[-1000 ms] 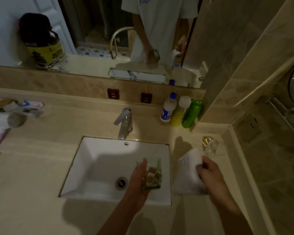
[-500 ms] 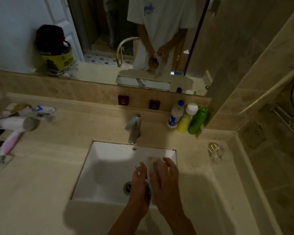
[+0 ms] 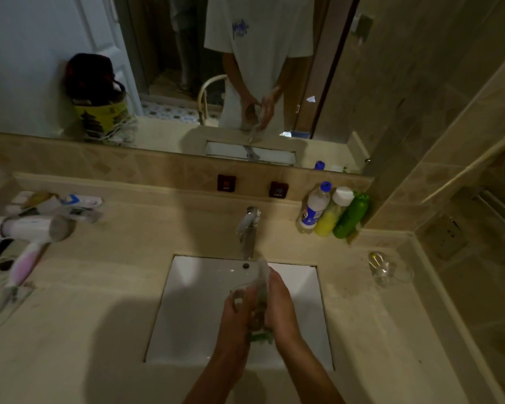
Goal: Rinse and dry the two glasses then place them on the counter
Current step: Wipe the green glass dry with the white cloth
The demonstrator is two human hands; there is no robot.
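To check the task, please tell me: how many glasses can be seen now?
2. One glass is held over the sink between the left hand and right hand, mostly covered by a cloth. The other glass stands on the counter to the right.

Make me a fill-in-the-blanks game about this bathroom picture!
1. Both hands hold a glass above the ____.
2. The other glass stands on the ____.
3. The bottle nearest the wall corner is ____.
4. The hairdryer has a ____ handle.

Missing words: sink; counter; green; pink
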